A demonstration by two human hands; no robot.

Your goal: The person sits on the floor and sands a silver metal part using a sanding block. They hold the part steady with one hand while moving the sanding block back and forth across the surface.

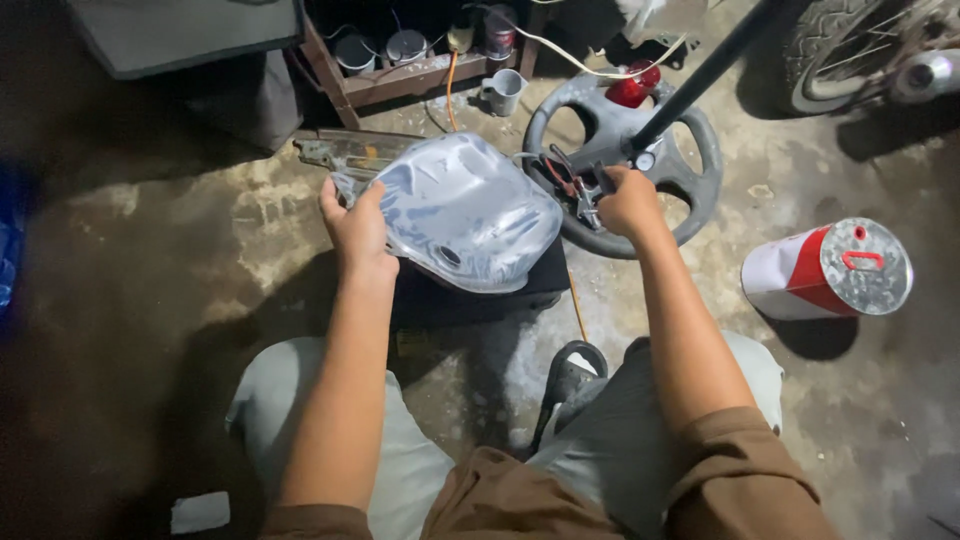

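Here we see the left hand [355, 228] grasping the edge of a dented silver tank [462, 208] resting on a dark block [545, 285], while the right hand [628, 203] clenches pliers [580, 190] above a grey wheel [690, 205]. Right: a red-and-white tin [825, 270] lying sideways on the floor.

Bare sanded metal on the tank [465, 210], dull silver, streaked, faintly shiny. Under it a matt black pad [545, 285], cloth or rubber, hard to tell. Steering wheel [700, 170] in grey plastic, worn and matt. Tin [825, 270] at right: glossy red and white paint, brushed metal lid. Rough, stained concrete floor [200, 250]. Far off, a scuffed wooden shelf [400, 80]. Near, trousers [420, 470] in soft pale cloth.
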